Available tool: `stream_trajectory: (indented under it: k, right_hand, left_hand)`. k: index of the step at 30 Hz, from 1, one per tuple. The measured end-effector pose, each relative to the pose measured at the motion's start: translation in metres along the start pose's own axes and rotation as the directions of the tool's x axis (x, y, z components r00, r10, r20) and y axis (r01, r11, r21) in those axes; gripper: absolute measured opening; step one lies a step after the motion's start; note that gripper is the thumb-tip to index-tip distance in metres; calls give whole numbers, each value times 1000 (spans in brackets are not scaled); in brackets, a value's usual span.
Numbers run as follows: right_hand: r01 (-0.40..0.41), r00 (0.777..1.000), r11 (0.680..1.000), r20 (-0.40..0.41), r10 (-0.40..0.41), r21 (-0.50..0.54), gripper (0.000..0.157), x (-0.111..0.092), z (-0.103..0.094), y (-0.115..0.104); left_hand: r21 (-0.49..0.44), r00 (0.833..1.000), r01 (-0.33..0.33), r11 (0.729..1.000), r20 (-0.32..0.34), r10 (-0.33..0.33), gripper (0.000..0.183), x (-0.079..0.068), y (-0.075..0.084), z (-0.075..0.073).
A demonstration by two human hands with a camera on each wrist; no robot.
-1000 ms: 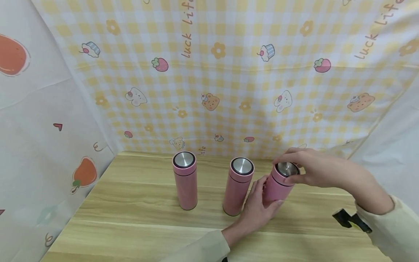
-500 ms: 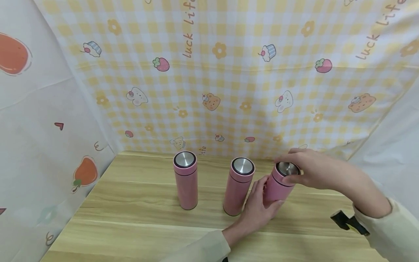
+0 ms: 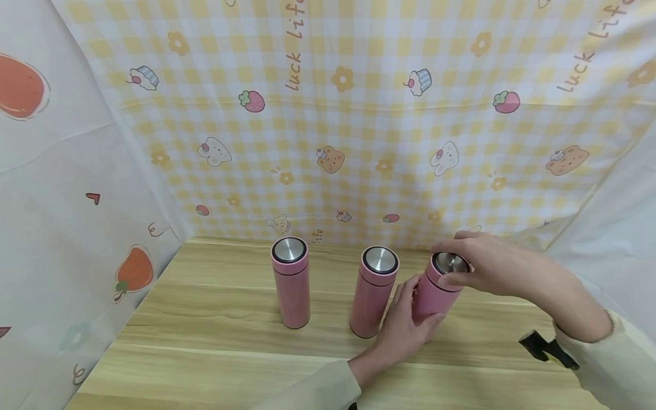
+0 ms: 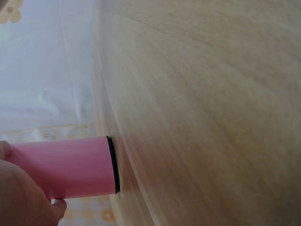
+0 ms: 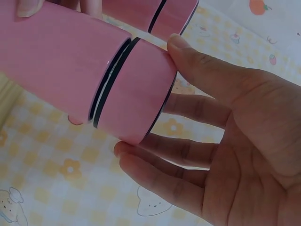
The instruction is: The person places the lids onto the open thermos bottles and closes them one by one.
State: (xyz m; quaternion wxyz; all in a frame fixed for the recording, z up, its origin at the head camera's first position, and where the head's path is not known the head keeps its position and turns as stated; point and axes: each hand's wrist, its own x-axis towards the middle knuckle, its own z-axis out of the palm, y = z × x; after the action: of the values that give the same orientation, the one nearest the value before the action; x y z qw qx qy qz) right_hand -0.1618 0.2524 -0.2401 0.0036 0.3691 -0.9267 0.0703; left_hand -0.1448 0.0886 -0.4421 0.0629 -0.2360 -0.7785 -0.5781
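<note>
A pink thermos flask (image 3: 433,302) stands at the right, its black-edged base (image 4: 114,165) down at the wooden tabletop. My left hand (image 3: 402,330) grips the flask's body, thumb on the near side. Above, my right hand (image 3: 494,265) holds the flask's lid (image 5: 136,92) by the rim between thumb and fingers; its steel top (image 3: 451,263) shows between them. In the right wrist view, a thin gap runs between lid and body. Close to the left hand stands a second pink flask (image 3: 370,302), lid on. A third pink flask (image 3: 292,290), also lidded, is farther left.
The wooden table (image 3: 215,324) stretches to the left and front of the flasks. Behind them hangs a yellow checked cloth (image 3: 359,131). White printed cloth (image 3: 118,228) closes off the left side, and more pale cloth (image 3: 620,239) the right.
My right hand's thumb and fingers have shifted slightly round the lid's rim, and the right sleeve has moved a little left. The left hand and the other two flasks keep their places.
</note>
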Motion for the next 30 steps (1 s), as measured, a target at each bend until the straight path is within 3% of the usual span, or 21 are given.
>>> stream_trajectory:
  k: [5, 10, 18, 30]
  right_hand:
    - [40, 999, 999, -36, -40, 1, 47, -4, 1, 4]
    - [131, 989, 991, -75, -128, 23, 59, -9, -1, 13]
    - [258, 966, 962, 15, -260, 87, 65, -9, -6, 22]
    - [212, 976, 972, 29, -216, 103, 61, -7, -5, 14]
  left_hand:
    - [1, 1000, -8, 1000, 1, 8, 69, 0, -2, 0]
    - [1, 1000, -15, 1000, -1, 15, 70, 0, -2, 0]
    - [-2, 1000, -14, 1000, 7, 14, 71, 0, -1, 0]
    - [-7, 1000, -3, 1000, 13, 3, 70, 0, -2, 0]
